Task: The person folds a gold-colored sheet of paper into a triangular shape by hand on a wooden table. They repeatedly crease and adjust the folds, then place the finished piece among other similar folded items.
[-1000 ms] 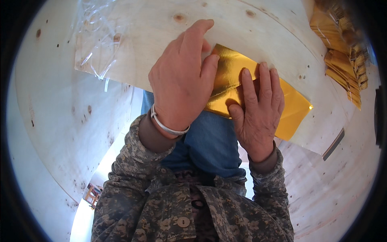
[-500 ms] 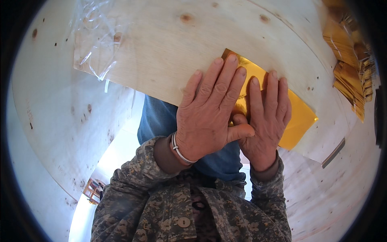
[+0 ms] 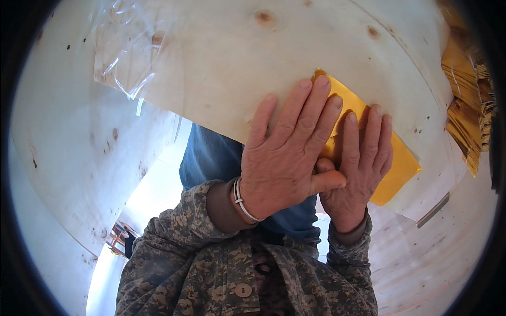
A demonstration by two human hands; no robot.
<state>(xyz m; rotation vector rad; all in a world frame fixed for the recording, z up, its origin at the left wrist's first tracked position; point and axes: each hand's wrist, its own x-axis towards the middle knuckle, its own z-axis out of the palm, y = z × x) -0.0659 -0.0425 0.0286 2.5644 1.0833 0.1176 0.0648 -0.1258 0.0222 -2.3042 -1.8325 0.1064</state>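
A shiny gold sheet [image 3: 400, 163] lies flat on a pale wooden board [image 3: 237, 68] near its front edge. My left hand [image 3: 287, 158] presses flat on the sheet's left part, fingers spread, a metal bangle at the wrist. Beside it my right hand [image 3: 358, 163] also lies flat on the sheet, fingers together, its thumb tucked under my left thumb. Both hands cover most of the sheet; only its far corner and right end show.
A crumpled clear plastic bag [image 3: 132, 52] lies at the board's back left. A stack of gold sheets [image 3: 466, 100] stands at the right rim. Pale wooden panels [image 3: 79, 158] surround the board; blue trousers [image 3: 216, 158] show below its edge.
My left hand has come down from above the sheet and now lies flat on it beside my right hand. Both hands have slid slightly toward the sheet's left part.
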